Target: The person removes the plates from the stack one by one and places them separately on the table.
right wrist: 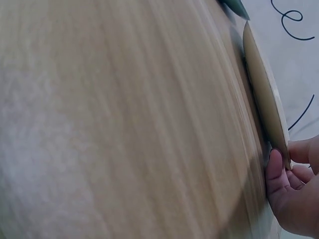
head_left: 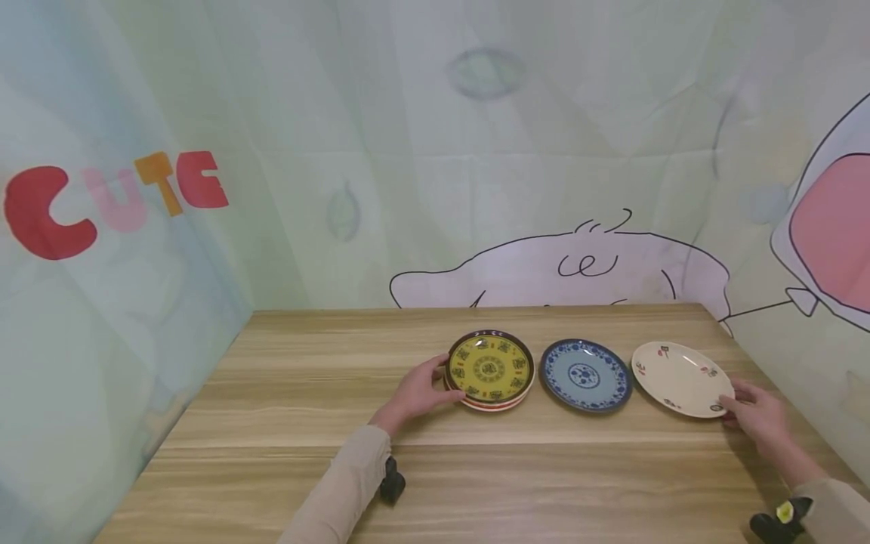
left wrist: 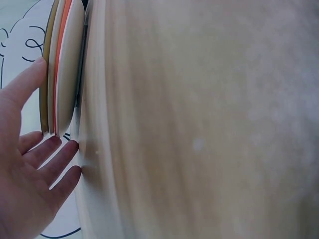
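Note:
On the table a yellow plate [head_left: 489,369] with a dark patterned rim tops a stack; orange-red and white rims [left wrist: 70,74] show beneath it. My left hand [head_left: 423,391] is at the stack's left side, its thumb at the rim and its fingers extended and spread by the edge. To the right lies a blue floral plate [head_left: 586,375], untouched. Beyond it is a white oval plate [head_left: 682,380] with small printed motifs. My right hand [head_left: 757,414] pinches that white plate's right edge between thumb and fingers, seen edge-on in the right wrist view.
The wood-grain table [head_left: 292,408] ends at a curtain [head_left: 299,189] with cartoon drawings, which hangs behind its back edge and along its sides. The three plate positions form a row toward the back right.

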A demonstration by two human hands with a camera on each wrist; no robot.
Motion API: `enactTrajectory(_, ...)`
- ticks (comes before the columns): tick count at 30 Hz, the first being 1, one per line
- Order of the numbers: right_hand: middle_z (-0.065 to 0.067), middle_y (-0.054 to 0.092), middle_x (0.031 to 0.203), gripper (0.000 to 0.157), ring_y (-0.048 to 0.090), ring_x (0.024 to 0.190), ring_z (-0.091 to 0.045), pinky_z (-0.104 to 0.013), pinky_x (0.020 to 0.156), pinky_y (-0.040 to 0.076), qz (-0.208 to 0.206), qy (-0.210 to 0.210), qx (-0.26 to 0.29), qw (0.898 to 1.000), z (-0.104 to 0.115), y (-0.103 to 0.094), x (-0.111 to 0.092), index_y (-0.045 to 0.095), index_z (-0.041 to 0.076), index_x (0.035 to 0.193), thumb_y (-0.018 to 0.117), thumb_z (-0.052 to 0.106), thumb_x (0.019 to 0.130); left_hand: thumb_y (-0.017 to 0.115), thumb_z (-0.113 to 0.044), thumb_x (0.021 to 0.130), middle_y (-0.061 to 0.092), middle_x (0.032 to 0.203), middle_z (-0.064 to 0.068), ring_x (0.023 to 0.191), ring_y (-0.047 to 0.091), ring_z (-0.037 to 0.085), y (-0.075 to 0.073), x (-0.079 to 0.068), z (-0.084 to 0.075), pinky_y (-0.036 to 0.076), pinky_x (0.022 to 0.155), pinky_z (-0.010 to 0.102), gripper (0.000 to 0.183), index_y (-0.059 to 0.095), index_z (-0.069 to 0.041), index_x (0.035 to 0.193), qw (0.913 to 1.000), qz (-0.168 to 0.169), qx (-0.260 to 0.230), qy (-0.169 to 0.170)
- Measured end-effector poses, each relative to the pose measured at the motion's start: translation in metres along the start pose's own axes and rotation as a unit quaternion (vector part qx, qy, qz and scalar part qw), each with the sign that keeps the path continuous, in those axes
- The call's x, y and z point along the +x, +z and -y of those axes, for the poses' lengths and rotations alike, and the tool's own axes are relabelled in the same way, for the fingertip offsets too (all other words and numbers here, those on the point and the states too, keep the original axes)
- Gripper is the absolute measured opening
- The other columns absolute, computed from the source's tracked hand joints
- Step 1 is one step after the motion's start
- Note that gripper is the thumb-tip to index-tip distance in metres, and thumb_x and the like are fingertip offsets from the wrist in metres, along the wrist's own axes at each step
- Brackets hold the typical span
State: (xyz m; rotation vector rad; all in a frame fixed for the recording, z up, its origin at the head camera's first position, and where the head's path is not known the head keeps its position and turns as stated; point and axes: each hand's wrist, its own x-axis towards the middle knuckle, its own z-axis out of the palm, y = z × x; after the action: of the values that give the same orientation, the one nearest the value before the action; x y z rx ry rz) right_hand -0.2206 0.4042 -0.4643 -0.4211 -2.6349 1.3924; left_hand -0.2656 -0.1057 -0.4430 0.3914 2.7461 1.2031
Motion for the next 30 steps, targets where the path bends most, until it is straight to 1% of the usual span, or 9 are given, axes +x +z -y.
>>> enactTrajectory(8,-0.043,0.032,0.123,0.05,0.051,0.059,0.002,-0.016,0.051,0.05,0.007,0.017,-0.002,1.0,0.002,-0.002,0.0,0.024,-0.022,0.129,0.044,0.005,0.091,0.073,-0.042,0.072,0.043,0.136,0.013,0.117,0.048,0.029,0.001,0.0,0.001,0.039,0.099,0.044,0.084,0.036,-0.006,0.138,1.0,0.0,-0.002,0.003)
enactTrajectory(12,-0.043,0.031,0.124,0.052,0.051,0.06,0.003,-0.018,0.054,0.052,0.012,0.018,0.006,1.0,0.002,-0.003,0.001,0.023,-0.022,0.129,0.044,0.008,0.092,0.073,-0.042,0.072,0.043,0.136,0.012,0.117,0.048,0.029,0.001,0.0,0.001,0.039,0.099,0.045,0.084,0.036,-0.006,0.138,1.0,0.0,-0.003,0.001)
enactTrajectory(15,-0.043,0.032,0.123,0.054,0.05,0.061,0.002,-0.016,0.053,0.05,0.008,0.024,-0.006,1.0,0.002,-0.005,0.001,0.025,-0.022,0.129,0.045,0.012,0.092,0.073,-0.042,0.072,0.043,0.136,0.012,0.117,0.048,0.029,0.001,0.001,0.001,0.039,0.099,0.044,0.084,0.036,-0.007,0.138,1.0,0.0,-0.002,0.0)
enactTrajectory(17,-0.041,0.032,0.123,0.057,0.052,0.065,-0.004,-0.015,0.051,0.049,0.001,0.037,-0.02,0.999,0.004,-0.008,0.003,0.024,-0.021,0.129,0.047,0.016,0.092,0.074,-0.042,0.072,0.044,0.136,0.012,0.117,0.048,0.029,0.001,0.001,0.002,0.039,0.098,0.045,0.084,0.036,-0.006,0.137,1.0,0.0,-0.001,0.002)
enactTrajectory(21,-0.039,0.032,0.126,0.069,0.055,0.081,-0.025,-0.014,0.049,0.044,-0.008,0.06,-0.052,0.997,0.007,-0.013,0.005,0.019,-0.018,0.133,0.049,0.029,0.092,0.074,-0.041,0.072,0.044,0.136,0.012,0.117,0.048,0.029,0.001,0.0,0.001,0.039,0.099,0.044,0.083,0.036,-0.006,0.138,1.0,-0.001,-0.002,0.003)
enactTrajectory(23,-0.039,0.033,0.125,0.072,0.054,0.088,-0.035,-0.016,0.05,0.044,-0.009,0.046,-0.065,0.997,0.009,-0.016,0.005,0.019,-0.019,0.133,0.047,0.033,0.092,0.074,-0.041,0.072,0.044,0.136,0.012,0.117,0.048,0.029,0.001,0.0,0.001,0.039,0.099,0.044,0.083,0.036,-0.006,0.138,1.0,-0.002,-0.002,0.002)
enactTrajectory(25,-0.039,0.035,0.123,0.073,0.053,0.092,-0.04,-0.018,0.053,0.044,-0.01,0.032,-0.082,0.996,0.012,-0.018,0.003,0.02,-0.019,0.132,0.045,0.036,0.092,0.074,-0.04,0.072,0.044,0.136,0.012,0.117,0.048,0.028,0.001,0.0,0.0,0.038,0.099,0.044,0.083,0.036,-0.007,0.138,1.0,-0.003,-0.002,0.0)
enactTrajectory(28,-0.039,0.036,0.121,0.071,0.047,0.098,-0.046,-0.033,0.062,0.047,-0.017,0.009,-0.108,0.994,0.019,-0.02,0.0,0.025,-0.019,0.13,0.044,0.038,0.092,0.074,-0.04,0.072,0.044,0.136,0.011,0.117,0.048,0.028,0.001,0.0,0.0,0.038,0.099,0.044,0.083,0.036,-0.007,0.138,1.0,-0.005,-0.001,-0.001)
enactTrajectory(30,-0.038,0.036,0.122,0.069,0.044,0.101,-0.048,-0.043,0.067,0.046,-0.02,0.002,-0.122,0.992,0.026,-0.019,0.0,0.028,-0.018,0.129,0.044,0.039,0.092,0.074,-0.04,0.072,0.044,0.136,0.011,0.117,0.048,0.028,0.001,0.0,0.0,0.039,0.099,0.044,0.082,0.036,-0.007,0.138,1.0,-0.005,0.0,-0.002)
